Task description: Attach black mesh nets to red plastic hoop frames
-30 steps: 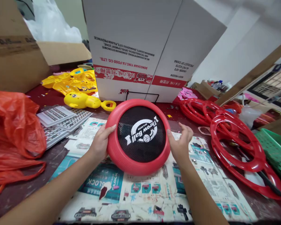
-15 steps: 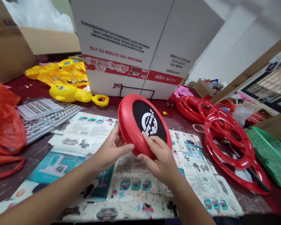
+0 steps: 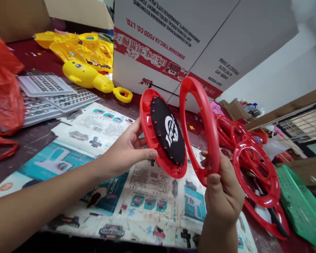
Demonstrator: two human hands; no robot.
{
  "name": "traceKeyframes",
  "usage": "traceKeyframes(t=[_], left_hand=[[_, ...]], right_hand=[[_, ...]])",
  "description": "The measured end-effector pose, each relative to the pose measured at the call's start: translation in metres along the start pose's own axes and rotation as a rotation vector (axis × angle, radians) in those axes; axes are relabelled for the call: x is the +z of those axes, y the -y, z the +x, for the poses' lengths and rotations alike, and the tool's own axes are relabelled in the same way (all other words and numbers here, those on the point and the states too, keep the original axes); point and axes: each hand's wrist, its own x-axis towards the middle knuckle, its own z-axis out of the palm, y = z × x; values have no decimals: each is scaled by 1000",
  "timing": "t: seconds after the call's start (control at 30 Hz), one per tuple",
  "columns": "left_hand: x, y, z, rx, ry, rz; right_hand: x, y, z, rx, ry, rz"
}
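My left hand (image 3: 135, 149) grips the lower left rim of a red throw-ball paddle half (image 3: 147, 121), its thumb over the edge. A black mesh disc (image 3: 166, 131) with white lettering is fixed inside this half, red pegs showing round its border. In my right hand (image 3: 222, 189) is a separate red plastic ring (image 3: 212, 135), held by its lower edge and tilted. A gap lies between the ring and the paddle half. Both pieces are raised over the printed cardboard sheet (image 3: 158, 186).
Several red rings (image 3: 255, 172) lie piled at right beside a green basket (image 3: 300, 200). A large white carton (image 3: 152, 35) stands behind. At left are a yellow toy (image 3: 88, 75), trays of small round parts (image 3: 47, 84) and an orange plastic bag (image 3: 5, 84).
The paddle was whole in both hands, turned on its side, then came apart. My right hand has carried the front ring off to the right; my left hand keeps the half with the mesh.
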Motion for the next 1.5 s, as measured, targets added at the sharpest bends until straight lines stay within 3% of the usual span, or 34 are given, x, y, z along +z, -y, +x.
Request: traceKeyframes(t=[0.3,0.7,0.83,1.5], left_hand=[[-5,-7,3,79,-3,19],[-1,-13,3,181,7,43],[-2,-13,3,189,-1,67],[-4,-11,1,230,46,163]], right_hand=[[23,-3,7,10,252,215],[54,-4,-2,-27,173,342],[55,-9,-2,-51,141,332],[54,-15,7,-34,249,441]])
